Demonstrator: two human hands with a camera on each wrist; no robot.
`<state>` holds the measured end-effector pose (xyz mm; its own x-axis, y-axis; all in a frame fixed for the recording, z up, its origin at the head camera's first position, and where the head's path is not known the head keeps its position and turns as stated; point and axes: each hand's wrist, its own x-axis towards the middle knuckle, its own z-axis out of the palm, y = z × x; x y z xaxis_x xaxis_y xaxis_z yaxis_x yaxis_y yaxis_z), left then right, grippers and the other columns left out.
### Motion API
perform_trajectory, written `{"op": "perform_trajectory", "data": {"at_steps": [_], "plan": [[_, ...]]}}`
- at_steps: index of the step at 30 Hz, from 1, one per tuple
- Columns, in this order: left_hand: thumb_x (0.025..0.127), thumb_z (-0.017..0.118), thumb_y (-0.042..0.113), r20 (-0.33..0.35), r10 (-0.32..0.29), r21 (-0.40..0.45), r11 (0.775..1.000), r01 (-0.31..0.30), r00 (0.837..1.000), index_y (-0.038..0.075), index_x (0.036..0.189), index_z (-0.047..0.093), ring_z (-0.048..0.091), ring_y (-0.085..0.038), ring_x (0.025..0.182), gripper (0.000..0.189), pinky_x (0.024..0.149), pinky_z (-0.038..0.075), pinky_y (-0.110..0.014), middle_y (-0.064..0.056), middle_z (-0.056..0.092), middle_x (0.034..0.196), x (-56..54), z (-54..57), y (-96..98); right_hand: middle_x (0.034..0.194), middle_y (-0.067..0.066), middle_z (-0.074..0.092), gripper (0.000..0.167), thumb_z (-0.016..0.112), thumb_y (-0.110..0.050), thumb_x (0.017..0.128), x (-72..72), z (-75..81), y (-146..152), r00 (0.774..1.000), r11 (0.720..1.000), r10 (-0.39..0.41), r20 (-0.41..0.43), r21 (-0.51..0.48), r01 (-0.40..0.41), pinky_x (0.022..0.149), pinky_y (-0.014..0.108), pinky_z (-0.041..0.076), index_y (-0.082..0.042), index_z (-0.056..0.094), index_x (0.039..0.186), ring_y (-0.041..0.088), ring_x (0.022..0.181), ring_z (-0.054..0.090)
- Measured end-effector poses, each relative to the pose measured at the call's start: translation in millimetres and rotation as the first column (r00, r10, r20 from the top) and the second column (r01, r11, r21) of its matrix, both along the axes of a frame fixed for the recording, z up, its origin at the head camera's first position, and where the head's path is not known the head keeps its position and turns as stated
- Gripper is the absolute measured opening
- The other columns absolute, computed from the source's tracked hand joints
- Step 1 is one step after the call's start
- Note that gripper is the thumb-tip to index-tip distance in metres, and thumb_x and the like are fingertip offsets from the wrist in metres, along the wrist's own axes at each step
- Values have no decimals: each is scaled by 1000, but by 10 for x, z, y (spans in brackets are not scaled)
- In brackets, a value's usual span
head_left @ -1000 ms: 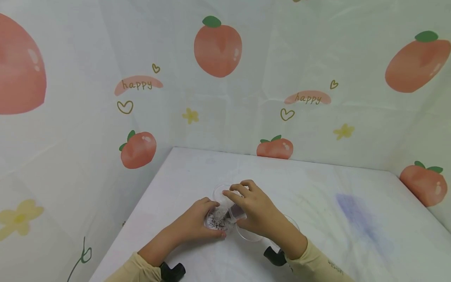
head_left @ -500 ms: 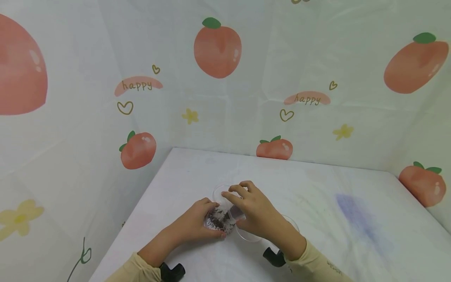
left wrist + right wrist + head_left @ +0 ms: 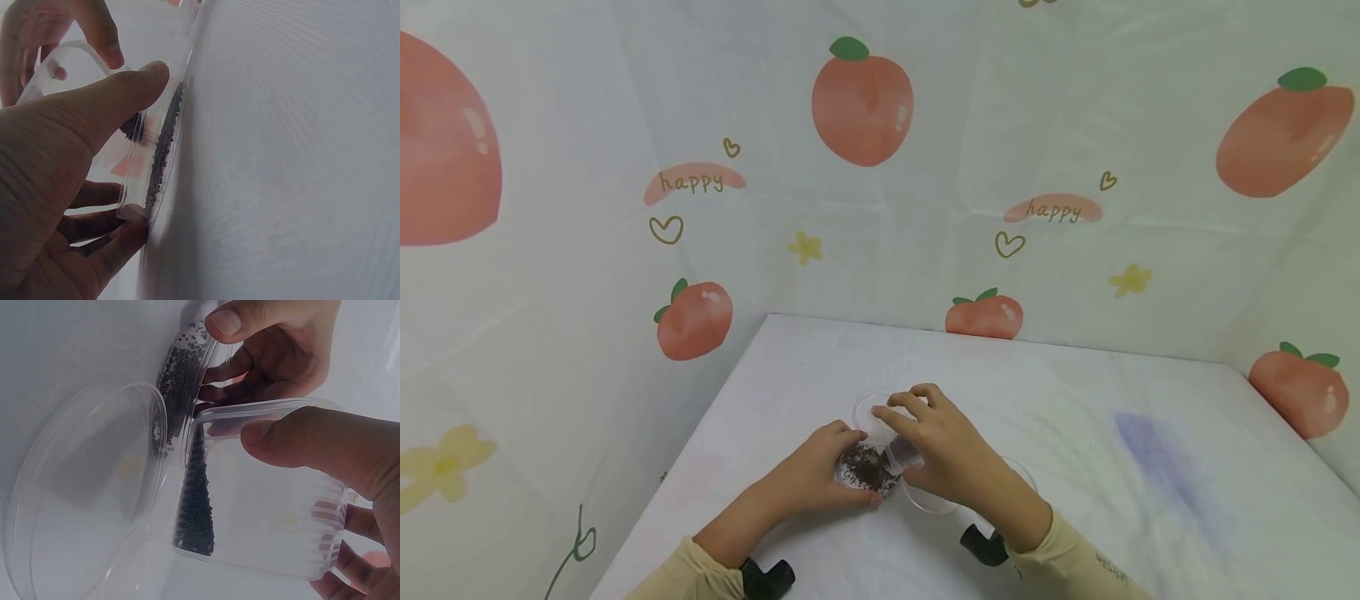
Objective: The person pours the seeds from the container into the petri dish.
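Observation:
My left hand [image 3: 812, 475] grips a shallow clear petri dish [image 3: 128, 187] by its sides, thumb on one edge and fingers on the opposite one. Small black granules [image 3: 178, 387] cover much of its floor. The right hand [image 3: 947, 442] holds a clear, ribbed plastic tub [image 3: 269, 506] between thumb and fingers. That tub is tipped toward the dish, its rim right at the dish's edge. More black granules [image 3: 197, 519] lie along the tub's lower wall, tapering to its mouth.
Beside the filled dish stands another clear round dish [image 3: 81, 475]. Further clear round rims show behind the hands [image 3: 867, 400] and by the right wrist [image 3: 1026, 473]. Black wrist devices [image 3: 767, 578] sit under both forearms. A fruit-print cloth [image 3: 880, 200] hangs behind the white table [image 3: 1075, 400].
The black granules in the dish have grown from a scattering to a dense dark layer. Both hands have stayed nearly in place, with the tub still tipped.

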<state>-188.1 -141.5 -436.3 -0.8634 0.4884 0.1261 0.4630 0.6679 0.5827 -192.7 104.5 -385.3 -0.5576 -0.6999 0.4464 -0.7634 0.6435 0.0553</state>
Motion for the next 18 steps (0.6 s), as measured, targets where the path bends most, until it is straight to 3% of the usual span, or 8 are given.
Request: {"op": "perform_trajectory", "data": {"at_steps": [18], "plan": [[75, 91, 61, -21, -2, -9, 1000, 1, 1000, 6, 141, 65, 62, -18, 117, 90, 104, 54, -47, -1, 65, 121, -17, -37, 1, 133, 5, 68, 92, 101, -20, 59, -8, 25, 20, 1000, 1000, -19, 4, 1, 19, 103, 43, 55, -19, 64, 143, 32, 121, 60]]}}
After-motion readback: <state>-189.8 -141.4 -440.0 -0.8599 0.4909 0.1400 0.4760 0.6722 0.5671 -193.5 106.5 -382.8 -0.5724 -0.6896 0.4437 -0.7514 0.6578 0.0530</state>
